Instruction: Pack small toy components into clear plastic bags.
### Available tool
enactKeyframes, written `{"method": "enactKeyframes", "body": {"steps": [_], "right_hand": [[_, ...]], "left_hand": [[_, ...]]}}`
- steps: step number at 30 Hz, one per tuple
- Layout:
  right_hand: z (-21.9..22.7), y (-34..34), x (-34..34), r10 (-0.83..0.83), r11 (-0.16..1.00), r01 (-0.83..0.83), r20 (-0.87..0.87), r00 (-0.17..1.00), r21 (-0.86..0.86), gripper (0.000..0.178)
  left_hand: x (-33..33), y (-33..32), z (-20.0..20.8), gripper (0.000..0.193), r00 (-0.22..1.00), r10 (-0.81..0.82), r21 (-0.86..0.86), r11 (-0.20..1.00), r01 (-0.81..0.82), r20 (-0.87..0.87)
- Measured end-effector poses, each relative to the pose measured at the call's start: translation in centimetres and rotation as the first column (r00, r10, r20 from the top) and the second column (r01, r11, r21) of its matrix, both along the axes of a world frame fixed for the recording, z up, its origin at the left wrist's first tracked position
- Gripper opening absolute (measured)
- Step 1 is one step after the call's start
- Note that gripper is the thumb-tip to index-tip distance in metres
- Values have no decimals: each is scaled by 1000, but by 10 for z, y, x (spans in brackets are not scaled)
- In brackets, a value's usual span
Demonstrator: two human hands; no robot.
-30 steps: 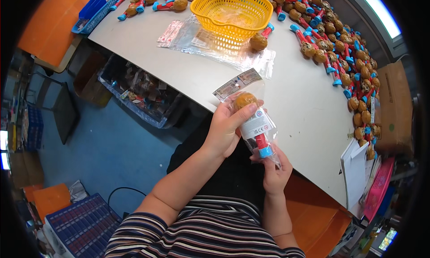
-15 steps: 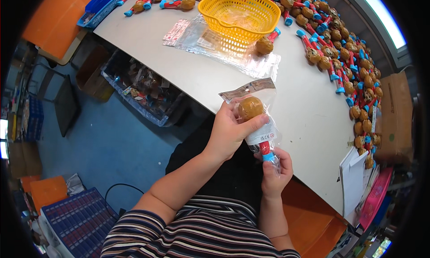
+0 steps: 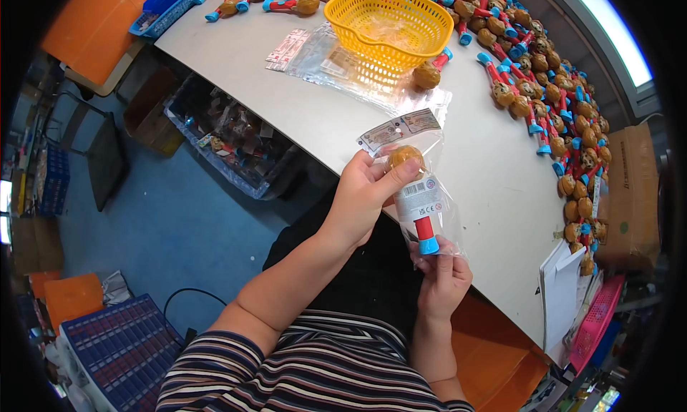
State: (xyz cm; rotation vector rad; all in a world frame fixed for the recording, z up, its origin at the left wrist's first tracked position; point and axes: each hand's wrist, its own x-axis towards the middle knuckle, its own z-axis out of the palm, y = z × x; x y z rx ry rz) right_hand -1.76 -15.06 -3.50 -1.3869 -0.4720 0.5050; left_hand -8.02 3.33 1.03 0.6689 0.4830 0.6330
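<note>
A toy (image 3: 424, 229) with a round brown head, red shaft and blue end lies inside a clear plastic bag (image 3: 449, 210). The bag has a printed header strip (image 3: 399, 130) at its top, and a pale label (image 3: 418, 195) covers the toy's middle. My left hand (image 3: 360, 194) is closed around the brown head through the plastic, thumb pressed across it. Below the blue end, my right hand (image 3: 444, 282) pinches the bag's bottom edge between thumb and fingers. Both hands are over the table's near edge.
On the table (image 3: 494, 219), a yellow basket (image 3: 351, 36) stands on flat clear bags (image 3: 315, 63). Many similar toys (image 3: 547, 90) are heaped along the far and right sides. Papers (image 3: 562, 290) lie near the right corner, beside a cardboard box (image 3: 630, 197). A filled crate (image 3: 215, 144) sits under the table.
My right hand has slipped from the blue end down to the bag's bottom edge. The bag is spread flatter, and my left thumb has moved up onto the brown head.
</note>
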Motion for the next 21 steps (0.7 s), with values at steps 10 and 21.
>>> {"method": "enactKeyframes", "body": {"steps": [10,21], "right_hand": [[28,13,1,87,996,-86,-265,960,16,40],[17,19,-8,32,994,-23,78,996,-106,31]], "left_hand": [[15,-11,-5,50,999,41,-12,999,-41,1],[15,0,-11,61,998,48,328,944,-32,-40]]}}
